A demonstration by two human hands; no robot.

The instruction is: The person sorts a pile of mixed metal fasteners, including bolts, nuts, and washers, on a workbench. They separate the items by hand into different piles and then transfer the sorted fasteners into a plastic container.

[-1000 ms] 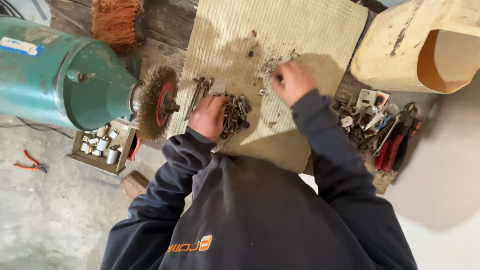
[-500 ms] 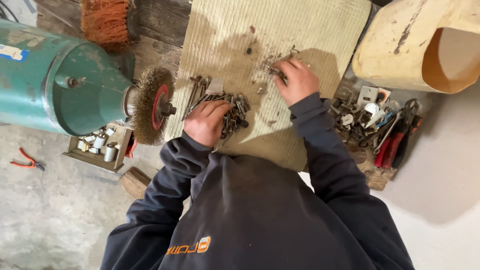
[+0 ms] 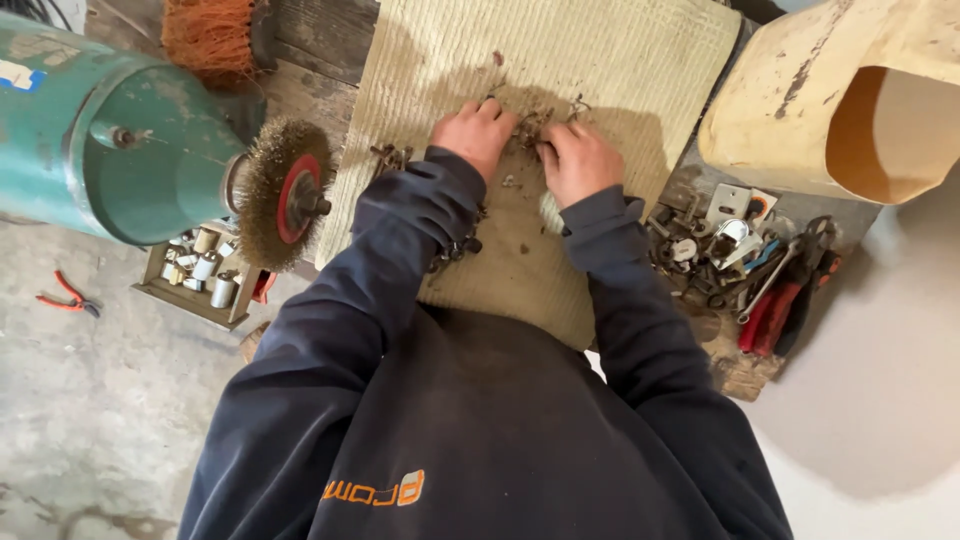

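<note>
Left hand: our fingers curl narrow onto small rusty metal parts, pinning them.
Right hand: fingers pinch the same cluster, just beside.
Mat: under our fingertips, catching bits.

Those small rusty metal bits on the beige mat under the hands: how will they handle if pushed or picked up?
The small metal parts between the left hand and right hand look rigid and probably dense for their size. Their irregular, hooked shapes suggest they will snag together and lift in clumps. The ribbed beige mat probably stops them sliding or rolling far.
</note>
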